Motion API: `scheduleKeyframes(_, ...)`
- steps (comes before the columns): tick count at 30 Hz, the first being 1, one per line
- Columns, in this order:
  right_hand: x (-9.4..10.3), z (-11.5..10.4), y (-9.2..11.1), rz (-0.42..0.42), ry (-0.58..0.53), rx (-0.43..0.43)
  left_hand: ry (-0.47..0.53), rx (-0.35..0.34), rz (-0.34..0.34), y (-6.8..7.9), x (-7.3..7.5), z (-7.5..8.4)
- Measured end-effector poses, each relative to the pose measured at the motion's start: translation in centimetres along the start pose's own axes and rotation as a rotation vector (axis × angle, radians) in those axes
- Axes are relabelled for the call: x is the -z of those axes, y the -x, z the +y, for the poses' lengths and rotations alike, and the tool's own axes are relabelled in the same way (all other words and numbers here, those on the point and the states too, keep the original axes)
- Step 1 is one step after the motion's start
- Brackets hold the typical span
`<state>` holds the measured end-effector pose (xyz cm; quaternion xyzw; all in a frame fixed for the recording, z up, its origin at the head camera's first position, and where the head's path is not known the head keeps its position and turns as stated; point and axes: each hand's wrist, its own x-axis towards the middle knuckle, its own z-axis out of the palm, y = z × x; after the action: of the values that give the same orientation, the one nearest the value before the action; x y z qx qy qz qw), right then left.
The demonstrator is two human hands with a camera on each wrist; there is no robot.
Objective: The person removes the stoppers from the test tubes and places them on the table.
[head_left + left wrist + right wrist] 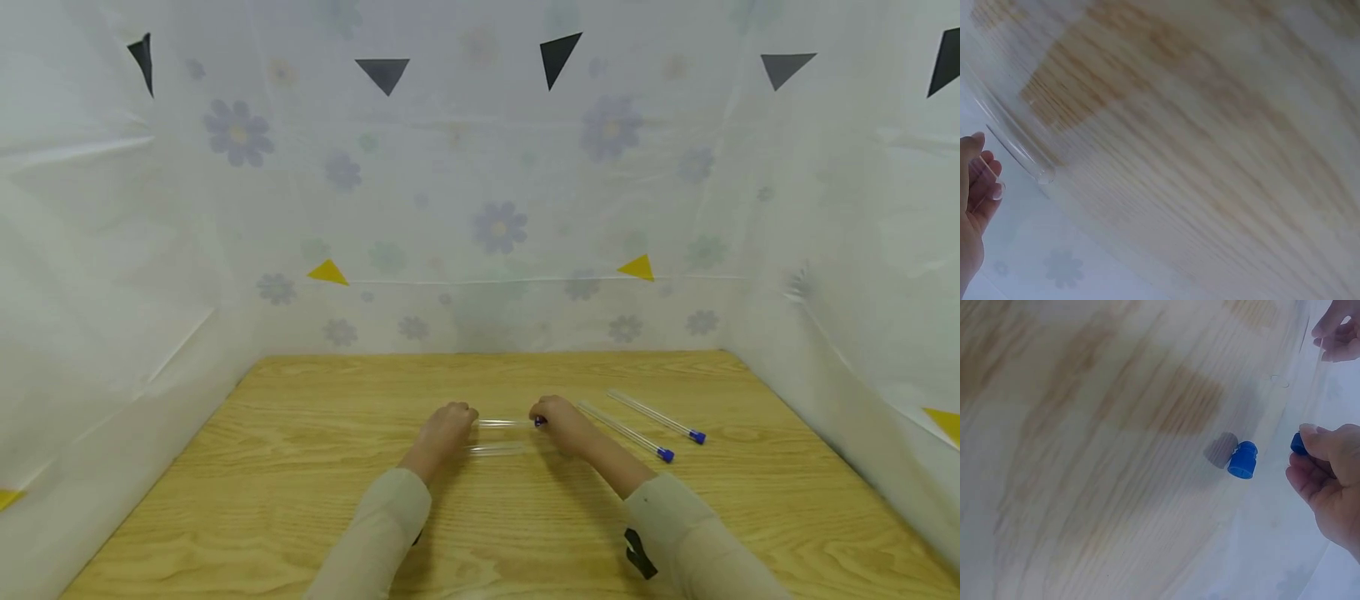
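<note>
**Left hand [444,432] and right hand [566,425] share one clear tube [502,423]**

There it is, mid-tabletop [300,467], between the hands: left fingers pinch one end, right fingers pinch a blue cap [1298,444] at the other; whether it is seated, I can't tell. Crowding the near side, a second tube [495,450] lies alongside, right end bare, left end hidden by the left hand. From the right wrist, a loose cap [1244,460] sits on the wood near the right hand. Right of that hand, two slanting blue-capped tubes, a nearer one [622,430] and a farther one [654,414]. Underneath, yellowish wood grain; all around, white sheeting [450,183], faint flowers at the back, black triangles [558,58] up high, yellow triangles [637,268] lower down.
</note>
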<state>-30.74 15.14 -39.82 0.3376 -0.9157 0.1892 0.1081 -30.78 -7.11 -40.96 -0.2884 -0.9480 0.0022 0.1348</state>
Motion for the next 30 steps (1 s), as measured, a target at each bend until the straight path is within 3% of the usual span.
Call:
scheduleKeyframes(10, -0.2, 0.4, 0.2, 0.026, 0.045, 0.012, -0.062, -0.018, 0.003, 0.2, 0.1, 0.0)
scheduleKeyframes(17, -0.3, 0.1, 0.7, 0.060, 0.100, 0.025, -0.085, -0.047, 0.058, 0.5, 0.3, 0.1)
scheduleKeyframes(24, 0.2, -0.1, 1.0, 0.078, 0.084, -0.026, -0.105, -0.056, 0.093, 0.7, 0.4, 0.2)
scheduleKeyframes(30, 0.3, 0.0, 1.1, 0.055, 0.111, -0.036, -0.090, -0.048, 0.074, 0.9, 0.4, 0.2)
